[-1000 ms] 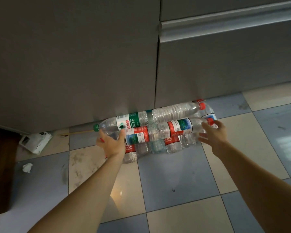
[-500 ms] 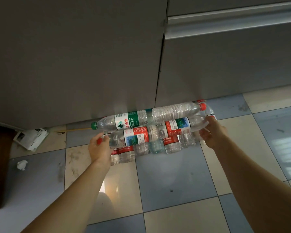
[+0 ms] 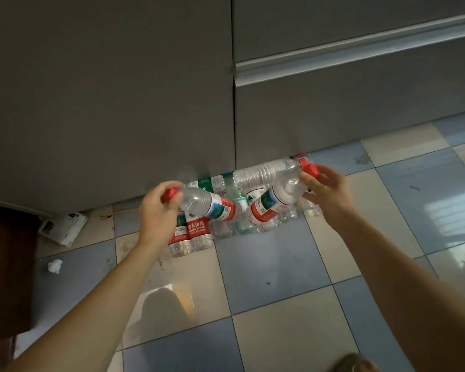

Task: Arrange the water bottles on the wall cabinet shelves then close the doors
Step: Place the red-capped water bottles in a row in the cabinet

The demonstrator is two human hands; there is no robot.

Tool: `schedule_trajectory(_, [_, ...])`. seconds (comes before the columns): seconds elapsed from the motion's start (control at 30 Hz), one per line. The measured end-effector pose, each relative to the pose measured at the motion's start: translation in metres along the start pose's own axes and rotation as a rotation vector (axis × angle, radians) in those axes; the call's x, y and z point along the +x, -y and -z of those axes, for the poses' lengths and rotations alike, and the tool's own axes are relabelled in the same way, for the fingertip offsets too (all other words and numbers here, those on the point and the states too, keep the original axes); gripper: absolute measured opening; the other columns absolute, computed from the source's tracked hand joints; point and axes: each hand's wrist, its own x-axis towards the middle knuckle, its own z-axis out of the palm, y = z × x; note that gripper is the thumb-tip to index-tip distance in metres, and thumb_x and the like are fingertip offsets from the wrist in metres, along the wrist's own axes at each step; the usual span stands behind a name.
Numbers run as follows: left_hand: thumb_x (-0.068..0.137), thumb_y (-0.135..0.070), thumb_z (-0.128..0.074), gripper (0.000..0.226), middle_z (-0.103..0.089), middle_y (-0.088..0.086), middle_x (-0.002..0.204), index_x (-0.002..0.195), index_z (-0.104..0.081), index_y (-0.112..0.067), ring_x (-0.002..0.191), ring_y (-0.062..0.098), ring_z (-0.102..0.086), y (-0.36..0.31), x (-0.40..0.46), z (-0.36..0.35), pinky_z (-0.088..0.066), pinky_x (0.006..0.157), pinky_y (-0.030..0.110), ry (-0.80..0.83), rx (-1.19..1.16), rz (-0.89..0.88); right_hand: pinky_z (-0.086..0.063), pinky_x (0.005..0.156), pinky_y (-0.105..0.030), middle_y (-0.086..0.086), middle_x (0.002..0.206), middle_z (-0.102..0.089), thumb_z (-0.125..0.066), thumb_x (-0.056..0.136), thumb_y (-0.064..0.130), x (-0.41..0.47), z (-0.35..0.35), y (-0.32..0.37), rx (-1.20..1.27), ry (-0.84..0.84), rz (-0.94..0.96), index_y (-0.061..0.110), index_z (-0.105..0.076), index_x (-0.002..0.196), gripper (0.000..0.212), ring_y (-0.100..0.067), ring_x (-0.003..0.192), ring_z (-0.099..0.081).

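Red bottle label [image 3: 196, 229] reads "农夫山泉 NONGFU SPRING".

My hands [image 3: 159, 208] are covering both bottle necks, and the held bottles [image 3: 212, 208] are hiding the floor stack's [image 3: 226, 229] middle labels.

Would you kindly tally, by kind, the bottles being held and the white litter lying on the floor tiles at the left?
Held red-capped water bottles: 2
White box: 1
Crumpled white paper: 1
Total: 4
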Motion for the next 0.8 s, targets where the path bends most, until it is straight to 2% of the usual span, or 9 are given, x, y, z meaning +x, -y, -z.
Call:
schedule_trajectory(0.07, [0.095,-0.012,-0.065,0.025,-0.061,-0.003,0.118,0.102,-0.066,-0.036,0.109,0.01,-0.056,-0.026,0.0,-0.001,-0.045,0.09,0.02,0.121,0.102,-0.111,-0.059,0.075,-0.028,-0.003,0.096,-0.075,-0.076,0.088,0.009,-0.015,0.002,0.012,-0.101,0.067,0.069,0.022,-0.07,0.1,0.018,-0.015,0.085,-0.073])
schedule_trajectory(0.13, [0.093,-0.013,-0.068,0.023,-0.059,-0.007,0.114,0.101,-0.069,-0.035,0.106,0.009,-0.055,-0.049,0.001,-0.005,-0.042,0.091,0.021,0.267,0.176,-0.21,-0.057,0.076,-0.025,-0.001,0.091,-0.073,-0.077,0.086,0.006,-0.029,0.001,0.019,-0.233,0.133,0.139,0.023,-0.07,0.094,0.021,-0.009,0.082,-0.07])
schedule_trajectory(0.27, [0.093,-0.015,-0.07,0.021,-0.053,-0.018,0.107,0.098,-0.069,-0.035,0.1,0.0,-0.053,-0.075,-0.007,-0.026,-0.038,0.085,0.015,0.569,0.32,-0.383,-0.052,0.087,-0.027,0.005,0.103,-0.07,-0.08,0.086,0.021,-0.055,-0.004,0.009,-0.594,0.23,0.132,0.024,-0.065,0.105,0.025,-0.011,0.096,-0.065])
schedule_trajectory(0.33, [0.092,-0.014,-0.071,0.02,-0.052,-0.017,0.107,0.1,-0.07,-0.032,0.101,0.003,-0.053,-0.074,-0.014,-0.043,-0.041,0.088,0.019,0.679,0.366,-0.418,-0.049,0.089,-0.027,0.01,0.104,-0.066,-0.079,0.087,0.022,-0.066,-0.004,-0.003,-0.637,0.231,0.124,0.029,-0.061,0.104,0.026,-0.012,0.099,-0.061])
schedule_trajectory(0.4, [0.091,-0.013,-0.072,0.021,-0.052,-0.016,0.108,0.106,-0.071,-0.027,0.104,0.008,-0.053,-0.066,-0.02,-0.056,-0.043,0.093,0.026,0.751,0.426,-0.438,-0.051,0.09,-0.03,0.006,0.107,-0.065,-0.078,0.088,0.018,-0.072,-0.003,-0.014,-0.653,0.23,0.111,0.029,-0.061,0.103,0.025,-0.017,0.102,-0.061])
schedule_trajectory(0.57, [0.088,-0.01,-0.075,0.044,-0.055,-0.01,0.122,0.128,-0.062,-0.022,0.113,0.011,-0.051,-0.042,-0.034,-0.074,-0.037,0.092,0.022,0.806,0.499,-0.508,-0.054,0.094,-0.038,-0.002,0.113,-0.066,-0.083,0.082,0.016,-0.077,-0.001,-0.038,-0.725,0.254,0.091,0.019,-0.065,0.111,0.034,-0.023,0.106,-0.061])
schedule_trajectory(0.63, [0.087,-0.011,-0.075,0.051,-0.055,-0.009,0.129,0.134,-0.057,-0.023,0.119,0.011,-0.05,-0.03,-0.04,-0.077,-0.042,0.099,0.029,0.808,0.522,-0.517,-0.055,0.095,-0.04,-0.001,0.115,-0.066,-0.084,0.082,0.018,-0.081,0.001,-0.05,-0.753,0.271,0.075,0.021,-0.064,0.115,0.038,-0.023,0.107,-0.062])
schedule_trajectory(0.7, [0.088,-0.013,-0.074,0.051,-0.054,-0.009,0.132,0.136,-0.056,-0.022,0.123,0.011,-0.049,-0.02,-0.044,-0.079,-0.044,0.105,0.036,0.799,0.519,-0.519,-0.056,0.094,-0.04,0.002,0.116,-0.066,-0.084,0.082,0.02,-0.083,0.003,-0.061,-0.743,0.268,0.094,0.025,-0.063,0.114,0.039,-0.02,0.106,-0.062])
schedule_trajectory(0.8, [0.09,-0.016,-0.072,0.045,-0.053,-0.01,0.13,0.133,-0.059,-0.021,0.122,0.009,-0.047,-0.011,-0.049,-0.083,-0.044,0.106,0.035,0.749,0.5,-0.555,-0.055,0.096,-0.036,0.007,0.12,-0.063,-0.081,0.084,0.025,-0.084,0.005,-0.072,-0.738,0.261,0.135,0.032,-0.059,0.116,0.039,-0.015,0.108,-0.06])
